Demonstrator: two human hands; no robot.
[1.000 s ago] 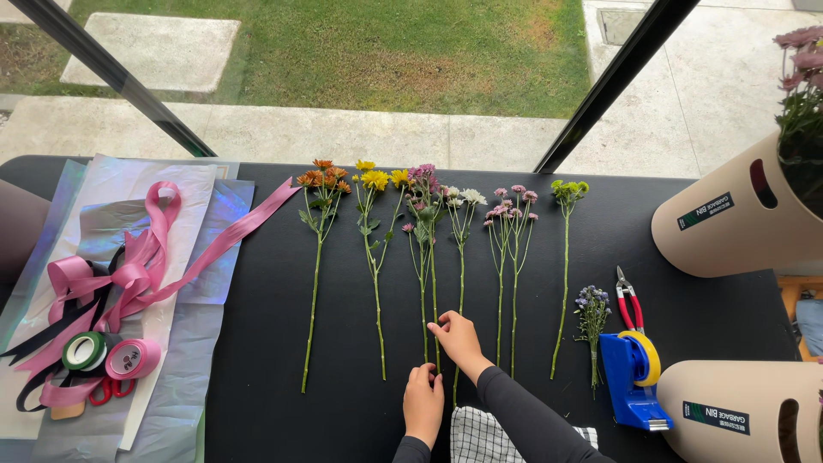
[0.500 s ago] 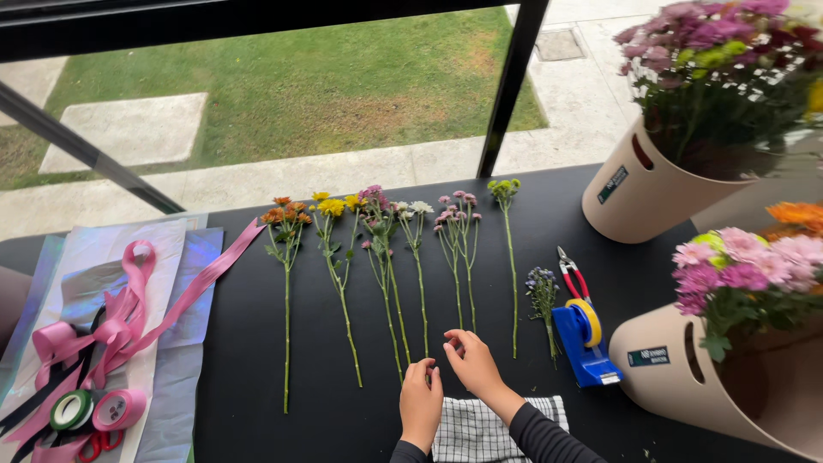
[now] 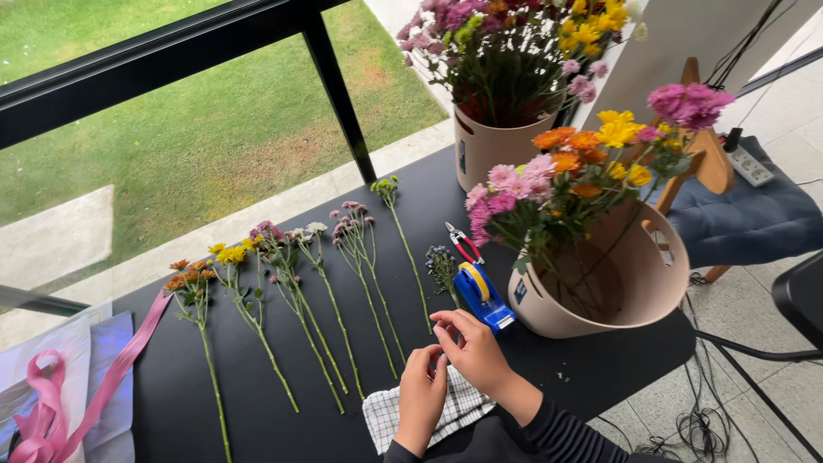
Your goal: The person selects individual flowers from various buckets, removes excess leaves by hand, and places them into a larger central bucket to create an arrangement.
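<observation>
Both hands meet above a checked cloth [image 3: 403, 411] at the black counter [image 3: 600, 369] edge, left hand [image 3: 422, 396] and right hand [image 3: 471, 350] fingers pinched together on something too small to tell, near the blue tape dispenser [image 3: 485, 296], cut stems [image 3: 343, 300] laid beyond

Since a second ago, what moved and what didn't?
The right hand came off the stems and drew back to the left hand; their fingertips now meet above the checked cloth, and whether they pinch anything cannot be told. The view swung right, bringing the flower buckets into frame. The row of cut flowers, blue tape dispenser and red clippers stayed put.
</observation>
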